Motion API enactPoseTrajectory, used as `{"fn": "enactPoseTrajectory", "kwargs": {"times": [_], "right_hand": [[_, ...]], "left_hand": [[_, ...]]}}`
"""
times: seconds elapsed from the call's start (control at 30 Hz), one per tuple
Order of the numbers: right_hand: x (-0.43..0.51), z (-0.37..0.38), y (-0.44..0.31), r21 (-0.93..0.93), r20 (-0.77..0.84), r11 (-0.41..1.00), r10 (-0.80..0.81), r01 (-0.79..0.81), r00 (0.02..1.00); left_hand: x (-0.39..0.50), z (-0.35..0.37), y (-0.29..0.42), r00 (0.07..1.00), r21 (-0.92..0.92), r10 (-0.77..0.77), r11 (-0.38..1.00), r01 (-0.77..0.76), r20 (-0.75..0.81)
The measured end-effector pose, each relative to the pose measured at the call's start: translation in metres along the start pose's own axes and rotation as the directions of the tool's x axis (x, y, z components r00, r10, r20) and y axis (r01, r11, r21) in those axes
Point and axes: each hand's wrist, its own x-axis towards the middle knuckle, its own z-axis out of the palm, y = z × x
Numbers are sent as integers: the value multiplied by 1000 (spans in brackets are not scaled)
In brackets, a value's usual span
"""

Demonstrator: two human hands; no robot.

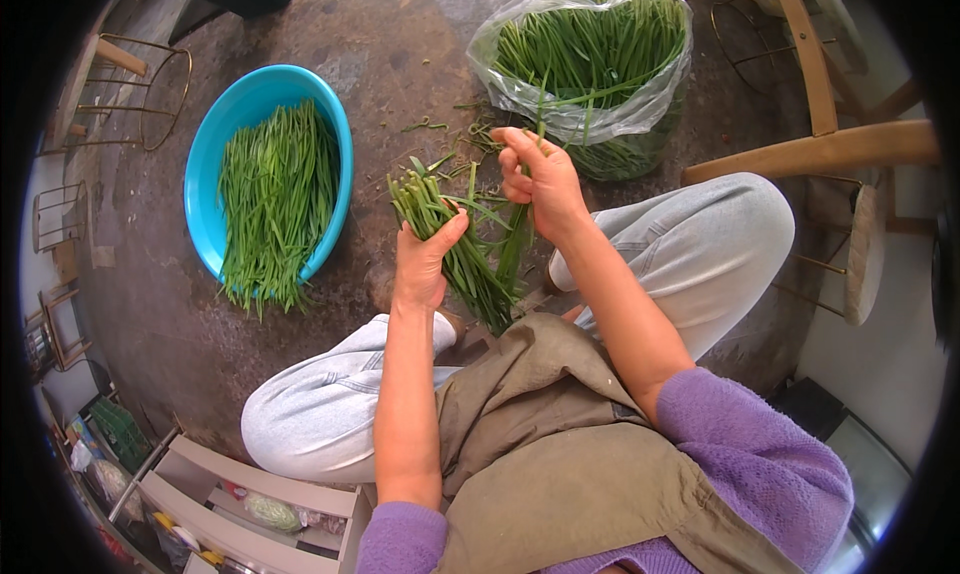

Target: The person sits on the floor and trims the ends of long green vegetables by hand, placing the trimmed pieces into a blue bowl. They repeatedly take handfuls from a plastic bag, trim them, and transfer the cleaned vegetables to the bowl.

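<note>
A bunch of garlic chives (472, 274) is gripped in my left hand (427, 255), the cut ends pointing up and away from me. To its right my right hand (544, 180) pinches a few green stalks (516, 247), whose leaves hang down beside the bunch. Beyond my right hand stands a clear plastic bag (577, 120) packed with more chives (592, 48). A blue plastic basin (196, 176) at the left holds a heap of chives (277, 199), some drooping over its near rim.
Plant scraps (480, 135) litter the concrete floor (405, 56) between basin and bag. Wooden chair legs (810, 150) crowd the right side. At lower left is a shelf rack (255, 469) with bagged vegetables (274, 512); a green crate (120, 431) sits behind it.
</note>
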Motion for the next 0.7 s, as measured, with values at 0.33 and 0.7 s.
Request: {"fn": "enactPoseTrajectory", "kwargs": {"times": [0.33,0.7], "right_hand": [[3,3,-3,-430,142,889,-106,158,984],[-3,2,-6,-214,45,974,86,-75,995]], "left_hand": [[-2,1,11,981,-48,-72,996,82,182],[-1,4,10,991,-166,-34,985,55,126]]}}
